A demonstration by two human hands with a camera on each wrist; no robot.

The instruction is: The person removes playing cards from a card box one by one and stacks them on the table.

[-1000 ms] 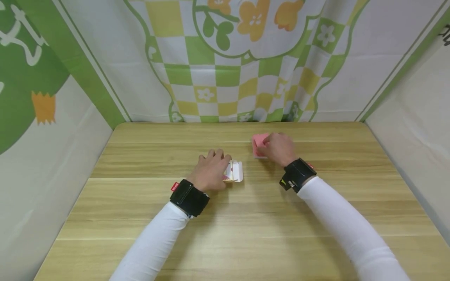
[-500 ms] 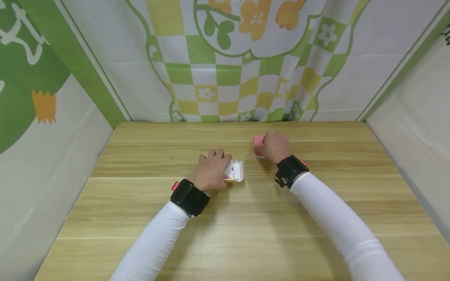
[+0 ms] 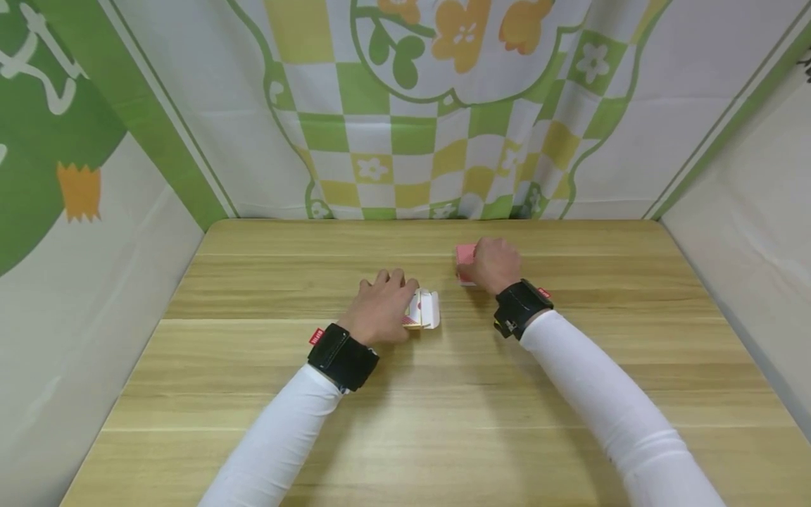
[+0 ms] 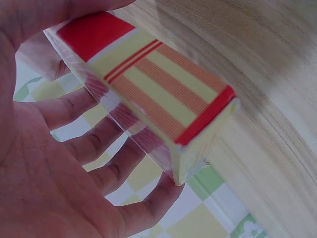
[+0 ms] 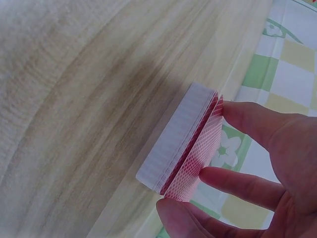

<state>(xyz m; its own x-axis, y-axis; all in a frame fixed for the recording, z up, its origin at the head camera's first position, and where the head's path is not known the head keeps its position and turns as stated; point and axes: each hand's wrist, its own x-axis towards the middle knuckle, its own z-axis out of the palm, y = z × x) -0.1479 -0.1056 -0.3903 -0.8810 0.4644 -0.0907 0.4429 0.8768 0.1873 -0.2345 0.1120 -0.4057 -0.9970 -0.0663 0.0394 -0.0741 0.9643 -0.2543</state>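
Observation:
My left hand (image 3: 380, 310) grips a playing-card box (image 3: 429, 310) on the table, its white end flap hanging out to the right. In the left wrist view the box (image 4: 153, 89) shows red, cream and striped panels, with the thumb on one side and curled fingers along the other. Farther back and right, my right hand (image 3: 496, 265) holds a deck of playing cards (image 3: 465, 255) with red patterned backs. From the right wrist, thumb and fingers pinch opposite edges of the deck (image 5: 178, 141), where a thin gap shows below the top card or cards.
The light wooden table (image 3: 443, 422) ends at a green, yellow and white checkered curtain (image 3: 412, 134) behind the deck. Printed cloth walls (image 3: 127, 282) rise at both sides. Bare wood lies between the box and the deck.
A pink card that stood partly lifted from the deck a second ago now lies down on it. My right hand has shifted slightly left. The left hand and box stay put.

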